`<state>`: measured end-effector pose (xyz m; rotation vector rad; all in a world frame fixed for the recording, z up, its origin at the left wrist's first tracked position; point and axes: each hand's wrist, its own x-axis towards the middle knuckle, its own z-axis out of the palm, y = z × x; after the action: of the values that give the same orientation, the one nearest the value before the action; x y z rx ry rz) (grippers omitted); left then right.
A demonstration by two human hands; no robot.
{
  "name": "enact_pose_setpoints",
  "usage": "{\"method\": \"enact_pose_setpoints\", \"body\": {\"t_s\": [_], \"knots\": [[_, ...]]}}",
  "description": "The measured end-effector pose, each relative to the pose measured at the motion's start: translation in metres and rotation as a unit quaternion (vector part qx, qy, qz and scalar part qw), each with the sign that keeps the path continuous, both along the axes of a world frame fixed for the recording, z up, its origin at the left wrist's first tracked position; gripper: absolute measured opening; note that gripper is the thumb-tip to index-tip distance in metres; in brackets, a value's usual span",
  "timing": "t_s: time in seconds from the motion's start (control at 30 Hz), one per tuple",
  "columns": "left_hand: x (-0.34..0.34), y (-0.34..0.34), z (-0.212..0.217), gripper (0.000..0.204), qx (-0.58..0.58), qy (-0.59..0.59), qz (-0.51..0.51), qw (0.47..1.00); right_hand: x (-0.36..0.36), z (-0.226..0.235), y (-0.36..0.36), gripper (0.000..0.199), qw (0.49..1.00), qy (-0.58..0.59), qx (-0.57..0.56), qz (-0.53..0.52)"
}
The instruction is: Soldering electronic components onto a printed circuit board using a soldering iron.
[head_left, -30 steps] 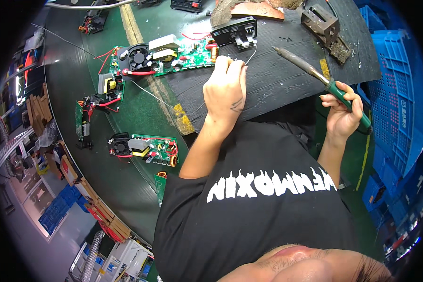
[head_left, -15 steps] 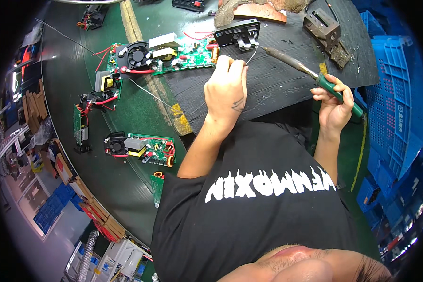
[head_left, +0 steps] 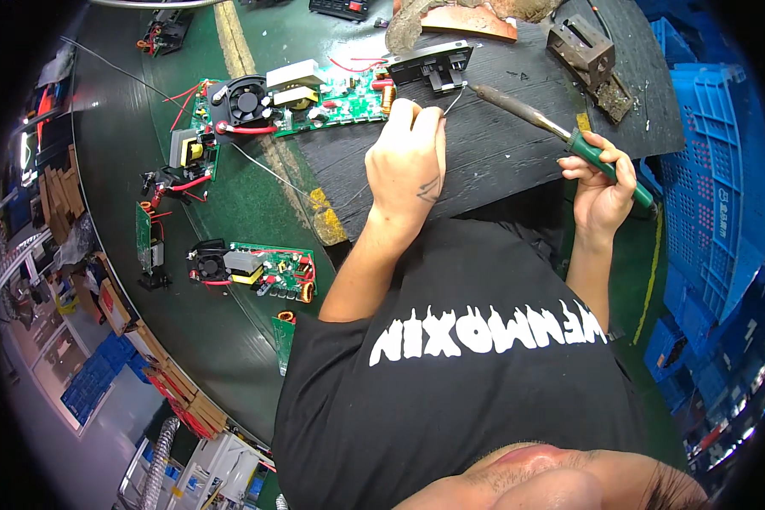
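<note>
1. Workpiece. A black panel (head_left: pixel 429 64) with slots sat tilted toward the left of the far part of the dark worktop (head_left: pixel 493 174). A green circuit board (head_left: pixel 344 100) lay just beside it, at the worktop's left edge.

2. Left hand (head_left: pixel 406 161). The grip was together, thumb and fingertips apparently pinched on a thin grey wire (head_left: pixel 453 103), whose free end rose to the panel's near right corner.

3. Right hand (head_left: pixel 603 187). The grip was clamped around the green handle of a soldering iron (head_left: pixel 525 112), held slantwise above the worktop, the handle beyond its near edge. The tip pointed at the same panel corner; whether tip, wire and panel touched was too small to tell.

4. Step in hand. The arrangement suggested soldering at the panel's corner, with wire and hot tip brought to one spot.

5. Next move. It called for a steady left pinch and a slight, controlled advance of the tip onto the joint, clear of the fingers and the panel's dark casing.

6. Surroundings. A slotted metal block (head_left: pixel 581 49) stood near the worktop's far right corner, well apart from the joint.
</note>
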<state>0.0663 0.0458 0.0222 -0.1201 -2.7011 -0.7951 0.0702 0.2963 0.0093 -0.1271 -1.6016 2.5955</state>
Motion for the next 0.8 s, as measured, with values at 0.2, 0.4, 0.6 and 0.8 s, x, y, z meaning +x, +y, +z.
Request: {"method": "enact_pose_setpoints", "body": {"t_s": [0.2, 0.4, 0.6, 0.8], "knots": [[-0.007, 0.0, 0.002, 0.055, -0.027, -0.023, 0.029, 0.999, 0.001, 0.0, 0.003, 0.029, 1.0, 0.001, 0.003, -0.011], [-0.014, -0.002, 0.0, 0.061, -0.052, -0.029, 0.024, 0.998, 0.003, 0.001, 0.007, 0.028, 1.0, -0.005, 0.001, -0.03], [-0.016, -0.002, -0.003, 0.067, -0.063, -0.045, -0.006, 0.997, 0.004, 0.002, 0.009, 0.029, 1.0, -0.003, -0.004, -0.026], [-0.015, -0.001, -0.005, 0.069, -0.074, -0.044, -0.009, 0.996, 0.004, 0.001, 0.007, 0.029, 1.0, -0.005, -0.005, -0.027]]}}
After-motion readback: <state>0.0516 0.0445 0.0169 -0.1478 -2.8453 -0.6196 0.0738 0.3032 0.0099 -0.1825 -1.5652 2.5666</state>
